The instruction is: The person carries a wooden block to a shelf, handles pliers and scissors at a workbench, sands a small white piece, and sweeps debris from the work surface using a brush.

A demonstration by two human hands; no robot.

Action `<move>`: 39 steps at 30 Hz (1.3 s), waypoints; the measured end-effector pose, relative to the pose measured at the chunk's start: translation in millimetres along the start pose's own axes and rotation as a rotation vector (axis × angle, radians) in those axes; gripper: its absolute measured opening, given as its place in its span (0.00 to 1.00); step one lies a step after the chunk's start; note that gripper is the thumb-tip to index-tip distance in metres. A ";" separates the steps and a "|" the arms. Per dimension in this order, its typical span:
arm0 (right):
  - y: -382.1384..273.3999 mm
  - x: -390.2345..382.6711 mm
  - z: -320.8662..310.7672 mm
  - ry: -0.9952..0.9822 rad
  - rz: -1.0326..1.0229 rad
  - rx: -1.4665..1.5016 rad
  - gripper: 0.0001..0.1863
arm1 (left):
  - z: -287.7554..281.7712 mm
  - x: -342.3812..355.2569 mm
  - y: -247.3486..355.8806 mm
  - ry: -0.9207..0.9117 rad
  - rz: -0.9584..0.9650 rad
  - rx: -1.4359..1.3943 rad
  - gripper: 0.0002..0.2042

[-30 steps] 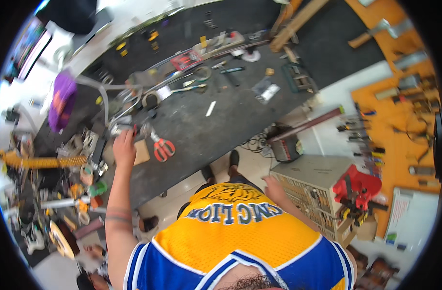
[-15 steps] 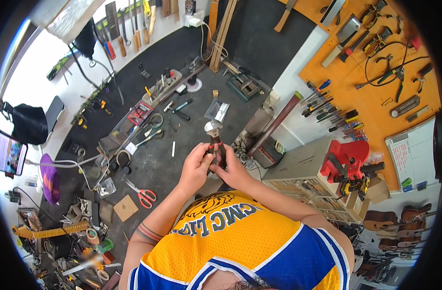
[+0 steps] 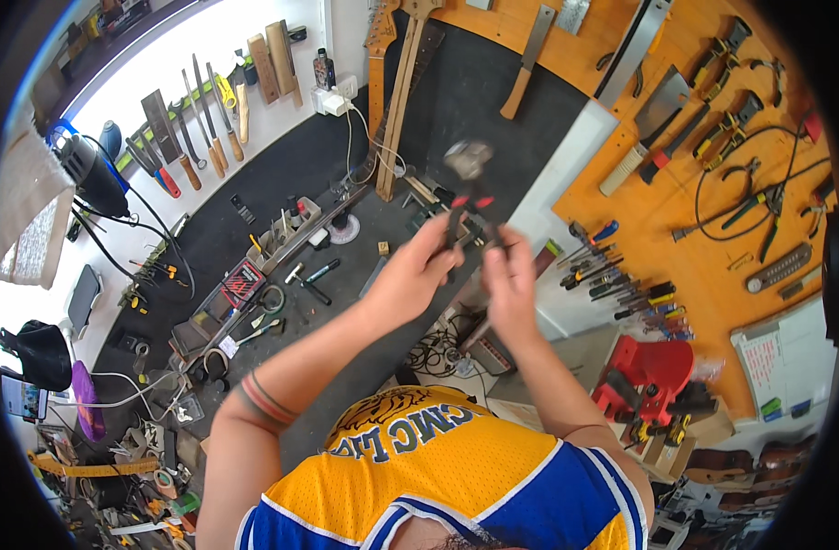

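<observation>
A pair of end-cutting pliers (image 3: 468,160), with a broad silvery head and dark handles marked red near the joint, is raised over the far part of the bench. My left hand (image 3: 430,261) wraps round one handle and my right hand (image 3: 509,280) grips the other. The two handles stand spread apart. Motion smears the head, so the jaws and anything between them cannot be made out. Behind the pliers lies a dark vise-like tool (image 3: 479,225), partly hidden.
To the left on the dark bench (image 3: 346,293) lie a small hammer (image 3: 295,274), a tape roll (image 3: 272,298) and a brush (image 3: 259,332). A guitar neck (image 3: 405,101) leans at the back. Screwdrivers (image 3: 612,284) and pegboard tools line the right; a red stand (image 3: 653,367) is nearer.
Both hands have lifted the pliers forward and to the right, away from my chest. The handles, formerly close together, are spread. The view has tilted toward the back wall.
</observation>
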State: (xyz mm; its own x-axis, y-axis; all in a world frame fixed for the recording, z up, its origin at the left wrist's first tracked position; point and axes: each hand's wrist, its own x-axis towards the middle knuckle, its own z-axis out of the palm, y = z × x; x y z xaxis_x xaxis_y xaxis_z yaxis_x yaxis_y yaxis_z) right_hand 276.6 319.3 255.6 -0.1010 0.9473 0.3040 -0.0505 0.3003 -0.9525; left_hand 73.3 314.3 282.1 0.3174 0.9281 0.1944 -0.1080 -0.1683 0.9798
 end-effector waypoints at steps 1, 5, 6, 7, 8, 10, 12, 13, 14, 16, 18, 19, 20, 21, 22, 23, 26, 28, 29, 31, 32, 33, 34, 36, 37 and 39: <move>-21.1 22.8 -6.3 0.052 -0.113 -0.032 0.22 | -0.5 27.0 19.7 0.014 0.144 0.069 0.26; -107.9 111.8 -46.0 0.231 -0.550 -0.138 0.25 | 18.9 128.1 106.5 0.093 0.601 0.337 0.23; -128.9 129.6 -51.3 0.293 -0.641 -0.152 0.25 | 23.9 148.3 124.0 0.107 0.681 0.389 0.23; -151.5 140.5 -61.0 0.295 -0.685 -0.171 0.24 | 33.9 166.0 142.7 0.130 0.738 0.401 0.22; -168.2 150.3 -69.6 0.299 -0.727 -0.185 0.24 | 42.2 180.6 157.6 0.152 0.792 0.418 0.22; -190.7 166.8 -80.6 0.293 -0.748 -0.207 0.23 | 53.1 199.6 180.2 0.180 0.785 0.439 0.20; -193.3 181.1 -89.0 0.289 -0.766 -0.224 0.22 | 55.2 213.5 182.9 0.206 0.774 0.464 0.18; -192.5 188.1 -92.2 0.269 -0.743 -0.213 0.22 | 54.7 220.2 179.8 0.234 0.794 0.445 0.18; -191.4 194.4 -94.7 0.249 -0.718 -0.201 0.22 | 54.0 226.9 176.8 0.263 0.813 0.426 0.18; -186.9 204.6 -95.7 0.233 -0.721 -0.198 0.22 | 51.7 238.7 170.0 0.293 0.801 0.415 0.18; -183.1 211.7 -97.0 0.209 -0.719 -0.188 0.23 | 49.8 252.7 167.6 0.331 0.781 0.408 0.18; -182.2 215.0 -103.6 0.220 -0.757 -0.191 0.23 | 52.6 263.2 167.2 0.353 0.806 0.442 0.18; -183.6 220.1 -106.5 0.227 -0.805 -0.187 0.24 | 53.4 269.1 169.1 0.380 0.839 0.484 0.18; -185.1 219.0 -106.1 0.243 -0.814 -0.209 0.26 | 53.4 271.5 167.9 0.395 0.831 0.495 0.18; -187.8 219.4 -104.5 0.276 -0.824 -0.217 0.25 | 55.0 274.6 169.4 0.396 0.842 0.475 0.18; -186.0 219.2 -102.4 0.282 -0.812 -0.199 0.25 | 55.7 276.7 170.9 0.398 0.856 0.455 0.18; -173.9 227.4 -101.7 0.299 -0.791 -0.192 0.24 | 55.4 275.0 176.7 0.326 0.761 0.427 0.19; -165.2 236.2 -105.0 0.305 -0.777 -0.190 0.23 | 51.9 270.2 179.0 0.195 0.520 0.442 0.22; -163.8 239.3 -104.8 0.319 -0.758 -0.201 0.23 | 51.6 278.9 173.4 0.196 0.525 0.439 0.22; -157.1 249.6 -109.5 0.368 -0.755 -0.205 0.21 | 51.8 295.2 162.1 0.266 0.677 0.451 0.22; -157.1 252.7 -114.4 0.369 -0.756 -0.207 0.21 | 52.8 299.3 159.2 0.265 0.678 0.449 0.22; -157.6 255.0 -117.6 0.368 -0.776 -0.242 0.21 | 53.4 303.0 156.2 0.289 0.684 0.481 0.23; -156.5 256.7 -121.0 0.367 -0.792 -0.275 0.22 | 54.5 303.3 154.3 0.313 0.687 0.514 0.23; -158.0 257.3 -124.0 0.350 -0.769 -0.278 0.24 | 51.4 292.4 138.0 0.341 0.738 0.529 0.24; -159.2 255.0 -126.8 0.339 -0.749 -0.286 0.25 | 51.2 280.3 127.5 0.363 0.794 0.541 0.24; -155.6 255.8 -133.3 0.339 -0.742 -0.243 0.27 | 47.2 242.4 100.6 0.270 0.745 0.567 0.26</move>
State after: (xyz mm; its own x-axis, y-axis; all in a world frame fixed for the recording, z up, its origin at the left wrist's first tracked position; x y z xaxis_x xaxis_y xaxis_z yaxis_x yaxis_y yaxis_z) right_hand 391.0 529.8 479.2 0.1787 0.4664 0.8663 0.2328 0.8355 -0.4978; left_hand 183.8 506.7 430.0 0.1174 0.5520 0.8255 0.2985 -0.8124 0.5008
